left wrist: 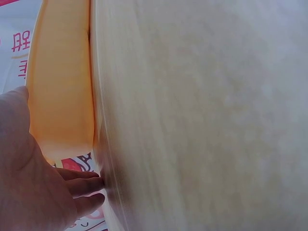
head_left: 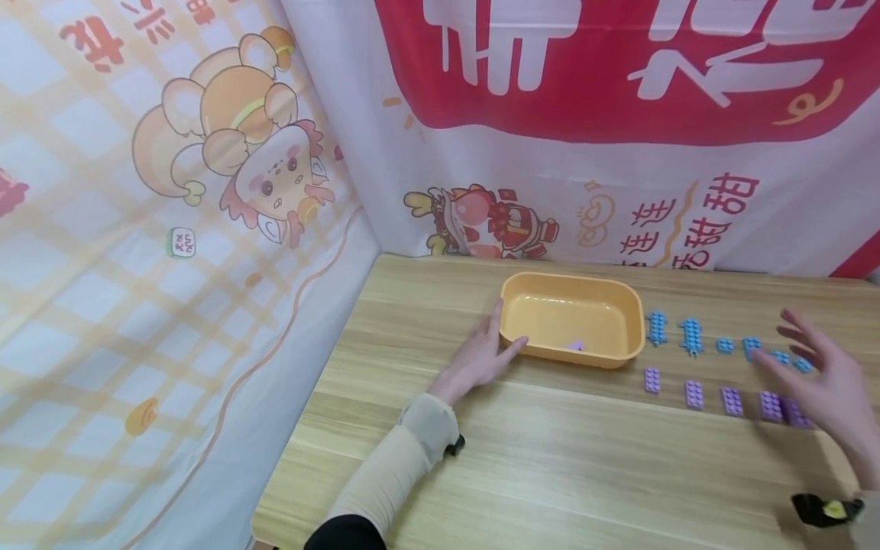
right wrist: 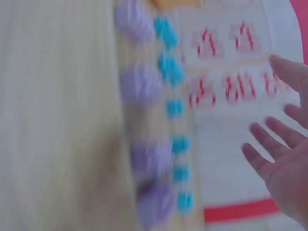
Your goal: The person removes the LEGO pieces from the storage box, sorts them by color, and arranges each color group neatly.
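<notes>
A yellow-orange plastic basket stands on the table, with a small purple piece inside near its front wall. My left hand rests at its left front corner, the thumb along the near side and the fingers on the left side. In the left wrist view the fingers look nearly straight. My right hand hovers above the right end of the brick rows, fingers spread, holding nothing. Below it lie purple building bricks and small blue bricks, partly hidden by the hand.
Two longer blue pieces lie just right of the basket. The purple bricks form a row nearer the front. Printed cloth hangs along the left and back edges of the wooden table.
</notes>
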`<state>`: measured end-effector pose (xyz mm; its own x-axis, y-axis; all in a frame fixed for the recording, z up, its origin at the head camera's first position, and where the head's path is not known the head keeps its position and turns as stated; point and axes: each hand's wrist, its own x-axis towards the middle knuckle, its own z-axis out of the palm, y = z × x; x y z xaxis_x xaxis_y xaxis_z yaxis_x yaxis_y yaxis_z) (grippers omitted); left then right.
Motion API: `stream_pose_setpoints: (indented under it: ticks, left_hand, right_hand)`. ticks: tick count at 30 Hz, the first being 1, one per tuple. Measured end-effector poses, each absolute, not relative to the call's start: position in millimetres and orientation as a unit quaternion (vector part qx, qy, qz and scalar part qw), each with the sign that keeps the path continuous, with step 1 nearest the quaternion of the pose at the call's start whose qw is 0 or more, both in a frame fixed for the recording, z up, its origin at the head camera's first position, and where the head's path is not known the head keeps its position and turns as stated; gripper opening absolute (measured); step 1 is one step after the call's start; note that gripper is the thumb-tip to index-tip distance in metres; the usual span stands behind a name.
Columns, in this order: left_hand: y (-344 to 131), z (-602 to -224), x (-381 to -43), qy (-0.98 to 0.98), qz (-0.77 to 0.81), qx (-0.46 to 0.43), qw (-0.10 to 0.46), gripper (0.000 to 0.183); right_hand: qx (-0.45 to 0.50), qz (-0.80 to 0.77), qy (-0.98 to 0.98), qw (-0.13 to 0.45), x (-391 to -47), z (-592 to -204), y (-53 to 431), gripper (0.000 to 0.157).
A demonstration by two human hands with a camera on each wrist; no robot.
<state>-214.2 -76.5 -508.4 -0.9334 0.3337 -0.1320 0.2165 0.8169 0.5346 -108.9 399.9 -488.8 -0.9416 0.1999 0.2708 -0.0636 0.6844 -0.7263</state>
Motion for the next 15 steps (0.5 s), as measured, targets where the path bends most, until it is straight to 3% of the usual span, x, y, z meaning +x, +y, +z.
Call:
stream_pose_setpoints:
  ticks: [5,15]
  left_hand:
    - [-76,-509,-215,0.947,0.267,0.142,0.111,0.100]
    - [-76,-510,-215,0.948,0.264,0.139,0.109,0.103]
  right_hand:
    - [-0.007,0.434,-0.885,0.171,-130,-470,369,0.091]
    - [0.035,0.446,-0.885,0.132,-153,-462,337,0.091]
